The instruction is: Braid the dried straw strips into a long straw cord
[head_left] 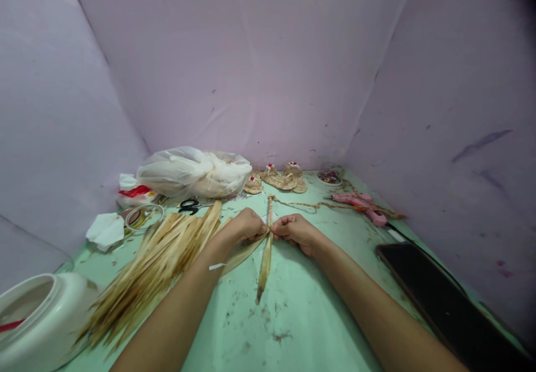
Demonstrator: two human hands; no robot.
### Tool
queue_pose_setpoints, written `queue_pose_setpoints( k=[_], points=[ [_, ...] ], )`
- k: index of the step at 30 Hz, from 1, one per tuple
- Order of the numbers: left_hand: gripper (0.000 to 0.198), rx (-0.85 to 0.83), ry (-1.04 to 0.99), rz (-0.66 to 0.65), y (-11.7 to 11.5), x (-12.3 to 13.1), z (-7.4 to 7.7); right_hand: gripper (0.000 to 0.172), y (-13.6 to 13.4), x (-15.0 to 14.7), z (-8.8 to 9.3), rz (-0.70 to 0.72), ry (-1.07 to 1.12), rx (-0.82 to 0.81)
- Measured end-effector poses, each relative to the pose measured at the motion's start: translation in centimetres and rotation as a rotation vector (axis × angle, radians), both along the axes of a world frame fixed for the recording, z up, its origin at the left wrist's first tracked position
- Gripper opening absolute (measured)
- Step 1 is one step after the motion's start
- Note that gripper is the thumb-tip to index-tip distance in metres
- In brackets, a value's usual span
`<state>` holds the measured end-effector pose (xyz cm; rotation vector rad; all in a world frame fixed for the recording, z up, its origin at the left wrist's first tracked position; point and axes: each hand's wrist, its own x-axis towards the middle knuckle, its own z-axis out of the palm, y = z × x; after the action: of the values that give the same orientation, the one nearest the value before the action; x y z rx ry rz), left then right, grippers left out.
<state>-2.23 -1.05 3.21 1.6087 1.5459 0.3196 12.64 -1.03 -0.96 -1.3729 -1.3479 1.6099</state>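
Note:
My left hand (245,227) and my right hand (296,230) meet over the middle of the green table (293,316), both pinched shut on dried leaf strips (266,260). One strip runs upright between my fingertips and hangs down toward me. Another strip crosses it and slants down to the left under my left hand. A big pile of the same dried strips (154,266) lies just left of my left forearm.
A white jar (37,316) stands at the near left. At the back lie a plastic bag (196,172), black scissors (190,206), several small woven sandals (278,177), a braided cord (318,205) and a pink glue gun (360,204). A dark phone (435,299) rests at the right. Purple walls enclose the table.

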Motion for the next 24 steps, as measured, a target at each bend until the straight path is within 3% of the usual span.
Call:
queue_pose_setpoints(
  k=[8, 14, 18, 24],
  points=[
    [0.012, -0.111, -0.059, -0.02, 0.6, -0.6, -0.9, 0.009, 0.0, 0.0, -0.1, 0.006, -0.005, -0.001],
    [0.019, -0.046, 0.144, 0.078, 0.4, 0.0, -0.1, 0.009, 0.0, -0.1, 0.0, -0.017, -0.008, -0.021],
    [0.02, -0.09, 0.074, 0.037, -0.1, 0.2, 0.5, 0.009, 0.0, -0.2, 0.1, -0.016, -0.009, -0.009],
    [0.015, -0.164, 0.06, 0.044, 0.4, -0.2, -0.2, 0.009, -0.1, -0.3, 0.2, -0.046, -0.017, -0.018]
  ],
)
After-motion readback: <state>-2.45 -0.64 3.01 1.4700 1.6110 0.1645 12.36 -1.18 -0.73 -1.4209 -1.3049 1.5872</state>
